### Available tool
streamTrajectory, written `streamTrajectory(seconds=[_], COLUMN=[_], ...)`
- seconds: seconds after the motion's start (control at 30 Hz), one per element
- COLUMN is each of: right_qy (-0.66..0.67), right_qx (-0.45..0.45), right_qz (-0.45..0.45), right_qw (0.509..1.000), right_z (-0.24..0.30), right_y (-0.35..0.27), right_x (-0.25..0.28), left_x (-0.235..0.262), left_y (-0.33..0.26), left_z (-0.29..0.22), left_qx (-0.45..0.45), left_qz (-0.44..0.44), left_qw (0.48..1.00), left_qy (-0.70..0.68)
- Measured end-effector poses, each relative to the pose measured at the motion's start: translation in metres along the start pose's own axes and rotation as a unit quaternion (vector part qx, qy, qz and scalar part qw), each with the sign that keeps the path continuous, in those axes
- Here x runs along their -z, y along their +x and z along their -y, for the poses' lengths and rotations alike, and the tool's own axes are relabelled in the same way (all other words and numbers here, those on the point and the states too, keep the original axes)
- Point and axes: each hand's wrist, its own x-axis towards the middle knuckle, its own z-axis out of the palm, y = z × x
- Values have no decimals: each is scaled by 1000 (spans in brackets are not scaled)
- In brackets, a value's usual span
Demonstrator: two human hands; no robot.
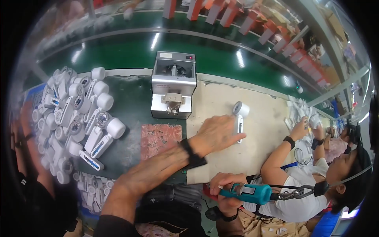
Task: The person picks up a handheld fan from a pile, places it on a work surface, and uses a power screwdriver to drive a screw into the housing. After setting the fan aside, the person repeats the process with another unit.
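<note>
My left hand (216, 133) reaches across to the right over the beige board (221, 158). Its fingers lie on the handle of a white handheld fan (240, 111), which rests flat on the board with its round head pointing away from me. A black band sits on that wrist. Lower down, close to my body, my right hand (224, 189) grips a teal electric screwdriver (248, 193). The tool points right, and a cable and hook trail from its end.
A grey screw feeder box (173, 85) stands behind a reddish mat (160, 138). Several white fans are piled at the left (75, 118). A green conveyor (205, 51) runs behind, lined with orange boxes. A co-worker in white (292, 173) handles white parts at the right.
</note>
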Motion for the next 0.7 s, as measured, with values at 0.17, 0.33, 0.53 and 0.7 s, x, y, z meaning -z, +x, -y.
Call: streamTrajectory(seconds=[0.17,0.33,0.53,0.7], right_qy=[-26,-8,-66,-80], right_qx=[0,-30,-18,-55], right_qz=[-1,-40,-59,-77], right_qw=[1000,999,996,992], right_z=[1,4,-7,-13], right_y=[-12,-11,9,31], right_x=[4,10,13,-7], left_x=[-54,-53,26,68], left_y=[50,47,-33,-97], left_z=[19,27,23,39], left_qx=[19,48,-98,-62], left_qz=[-26,-51,-93,-40], left_qw=[994,995,989,996], left_qy=[108,73,-56,-39])
